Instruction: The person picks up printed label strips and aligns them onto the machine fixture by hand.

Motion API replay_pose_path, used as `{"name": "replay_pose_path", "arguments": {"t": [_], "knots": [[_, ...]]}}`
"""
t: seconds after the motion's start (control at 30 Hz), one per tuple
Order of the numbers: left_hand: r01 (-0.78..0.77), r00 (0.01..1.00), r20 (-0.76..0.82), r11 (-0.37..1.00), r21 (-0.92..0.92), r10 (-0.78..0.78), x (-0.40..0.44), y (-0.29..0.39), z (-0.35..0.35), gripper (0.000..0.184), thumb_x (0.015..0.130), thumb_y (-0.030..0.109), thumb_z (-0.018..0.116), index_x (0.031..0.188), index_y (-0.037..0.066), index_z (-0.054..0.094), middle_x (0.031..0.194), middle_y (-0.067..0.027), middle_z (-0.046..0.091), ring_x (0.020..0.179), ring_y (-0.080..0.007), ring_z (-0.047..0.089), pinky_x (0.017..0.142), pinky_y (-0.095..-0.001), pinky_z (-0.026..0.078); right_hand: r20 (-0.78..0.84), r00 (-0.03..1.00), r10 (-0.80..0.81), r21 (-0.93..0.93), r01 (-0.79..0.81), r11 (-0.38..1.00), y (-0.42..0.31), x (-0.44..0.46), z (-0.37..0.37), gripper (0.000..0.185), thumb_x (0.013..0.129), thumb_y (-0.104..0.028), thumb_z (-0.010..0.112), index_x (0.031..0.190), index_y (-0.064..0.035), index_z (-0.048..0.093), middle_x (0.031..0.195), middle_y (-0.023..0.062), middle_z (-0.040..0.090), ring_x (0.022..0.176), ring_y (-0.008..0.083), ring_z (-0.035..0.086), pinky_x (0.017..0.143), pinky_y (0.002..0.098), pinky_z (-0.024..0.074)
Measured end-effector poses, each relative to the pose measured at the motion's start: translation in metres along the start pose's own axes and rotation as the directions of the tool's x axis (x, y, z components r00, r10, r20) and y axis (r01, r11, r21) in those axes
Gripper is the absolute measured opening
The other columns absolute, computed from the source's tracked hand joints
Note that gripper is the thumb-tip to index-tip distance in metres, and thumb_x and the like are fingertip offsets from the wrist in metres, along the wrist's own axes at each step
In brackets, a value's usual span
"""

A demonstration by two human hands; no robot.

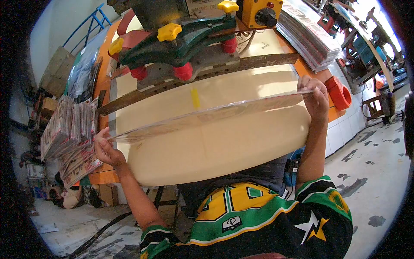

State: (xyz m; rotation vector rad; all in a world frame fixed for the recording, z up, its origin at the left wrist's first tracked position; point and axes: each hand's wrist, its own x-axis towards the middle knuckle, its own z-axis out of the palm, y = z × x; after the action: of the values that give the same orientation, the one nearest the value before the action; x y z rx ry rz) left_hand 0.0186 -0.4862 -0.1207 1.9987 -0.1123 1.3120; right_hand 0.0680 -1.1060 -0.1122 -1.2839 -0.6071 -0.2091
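My left hand (108,149) pinches the left end of a long, thin, see-through plastic sheet (211,114) with faint print on it. At the other end, my right hand (315,98) grips the sheet's right corner between thumb and fingers. The sheet stretches between both hands, seen nearly edge-on, above a cream-coloured board (215,155). A short yellow strip (195,98) marks the board's surface. Just beyond the sheet, a long metal bar (254,62) crosses the board under a dark green press frame (185,49) with red feet and yellow knobs.
Stacked printed plastic sheets (69,129) stand at the left, and another stack (308,36) lies back right. An orange-red ring (340,94) sits by the table's right edge. A yellow control box (258,13) is behind the press. Another person (69,196) is low at far left.
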Motion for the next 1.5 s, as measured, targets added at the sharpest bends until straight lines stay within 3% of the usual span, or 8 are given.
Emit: {"name": "replay_pose_path", "arguments": {"t": [0.07, 0.23, 0.33, 0.47, 0.53, 0.77, 1.2, 1.5], "knots": [[-0.018, 1.000, -0.008, 0.997, 0.080, 0.018, 0.001, 0.002, 0.000, 0.048, 0.106, 0.036, 0.043, 0.099, -0.003, 0.071, 0.087, -0.0070, 0.069, 0.068, -0.0129, 0.053, 0.061, -0.0276, 0.040, -0.004, 1.000, 0.003, -0.003, -0.003, 1.000, 0.000, 0.000, 0.001, 0.031, 0.097, -0.032, 0.060, 0.093, -0.0019, 0.067, 0.086, 0.0066, 0.055, 0.085, 0.0190, 0.049, 0.076, 0.0316, 0.0370], [0.006, 0.995, 0.097, 0.998, 0.066, -0.012, 0.006, 0.008, 0.001, 0.043, 0.105, 0.031, 0.043, 0.094, -0.002, 0.069, 0.078, -0.0026, 0.060, 0.061, -0.0099, 0.041, 0.056, -0.0279, 0.032, -0.467, 0.876, 0.125, -0.052, -0.168, 0.984, -0.011, -0.004, 0.031, 0.024, 0.096, -0.026, 0.066, 0.095, -0.0024, 0.067, 0.089, 0.0027, 0.063, 0.082, 0.0108, 0.056, 0.076, 0.0248, 0.0421], [0.026, 0.998, 0.064, 1.000, 0.017, -0.027, 0.004, 0.007, 0.003, 0.042, 0.105, 0.030, 0.044, 0.093, -0.002, 0.068, 0.075, -0.0023, 0.057, 0.059, -0.0090, 0.040, 0.054, -0.0265, 0.030, -0.439, 0.897, -0.059, -0.414, -0.143, 0.899, -0.025, -0.003, 0.041, 0.018, 0.096, -0.020, 0.069, 0.097, -0.0018, 0.068, 0.089, 0.0005, 0.066, 0.085, 0.0089, 0.060, 0.078, 0.0246, 0.0453], [0.043, 0.998, 0.049, 0.999, -0.023, -0.042, 0.002, 0.009, 0.004, 0.041, 0.106, 0.029, 0.045, 0.092, -0.001, 0.067, 0.074, -0.0018, 0.055, 0.059, -0.0088, 0.041, 0.053, -0.0259, 0.030, -0.502, 0.861, -0.082, -0.516, -0.222, 0.827, -0.042, 0.000, 0.064, 0.013, 0.096, -0.014, 0.069, 0.100, -0.0014, 0.070, 0.091, 0.0031, 0.067, 0.092, 0.0140, 0.064, 0.084, 0.0289, 0.0482], [0.048, 0.997, 0.062, 0.998, -0.027, -0.046, 0.002, 0.010, 0.003, 0.040, 0.106, 0.029, 0.045, 0.090, -0.001, 0.066, 0.074, -0.0017, 0.055, 0.059, -0.0088, 0.041, 0.053, -0.0260, 0.030, -0.323, 0.885, -0.335, -0.912, -0.196, 0.361, -0.050, 0.004, 0.082, 0.011, 0.094, -0.011, 0.070, 0.102, -0.0033, 0.071, 0.098, 0.0078, 0.069, 0.100, 0.0216, 0.066, 0.090, 0.0332, 0.0490], [0.075, 0.996, 0.061, 0.988, -0.133, -0.067, 0.002, 0.014, 0.005, 0.040, 0.107, 0.026, 0.044, 0.079, 0.000, 0.055, 0.072, 0.0003, 0.048, 0.064, -0.0071, 0.040, 0.055, -0.0251, 0.030, -0.072, 0.888, -0.454, -0.997, -0.070, 0.022, -0.047, -0.001, 0.116, 0.015, 0.088, -0.013, 0.075, 0.102, -0.0081, 0.073, 0.111, 0.0089, 0.069, 0.115, 0.0291, 0.062, 0.102, 0.0455, 0.0432], [-0.043, 0.998, 0.039, 0.999, -0.008, 0.043, 0.004, 0.011, 0.004, 0.038, 0.107, 0.024, 0.046, 0.077, 0.001, 0.050, 0.069, 0.0020, 0.042, 0.063, -0.0081, 0.037, 0.055, -0.0269, 0.028, 0.088, 0.946, -0.313, -0.966, 0.158, 0.204, -0.020, 0.028, 0.204, 0.016, 0.084, -0.017, 0.075, 0.099, -0.0119, 0.073, 0.110, 0.0048, 0.070, 0.116, 0.0272, 0.062, 0.115, 0.0519, 0.0338], [0.141, 0.988, 0.082, 0.977, -0.157, -0.129, 0.002, 0.008, -0.001, 0.031, 0.106, 0.023, 0.047, 0.094, -0.002, 0.060, 0.082, -0.0016, 0.055, 0.072, -0.0089, 0.047, 0.063, -0.0228, 0.038, 0.148, 0.956, -0.254, -0.916, 0.229, 0.329, -0.011, 0.039, 0.230, 0.020, 0.086, -0.012, 0.075, 0.106, -0.0096, 0.072, 0.108, 0.0071, 0.071, 0.112, 0.0265, 0.065, 0.111, 0.0507, 0.0381]]}}
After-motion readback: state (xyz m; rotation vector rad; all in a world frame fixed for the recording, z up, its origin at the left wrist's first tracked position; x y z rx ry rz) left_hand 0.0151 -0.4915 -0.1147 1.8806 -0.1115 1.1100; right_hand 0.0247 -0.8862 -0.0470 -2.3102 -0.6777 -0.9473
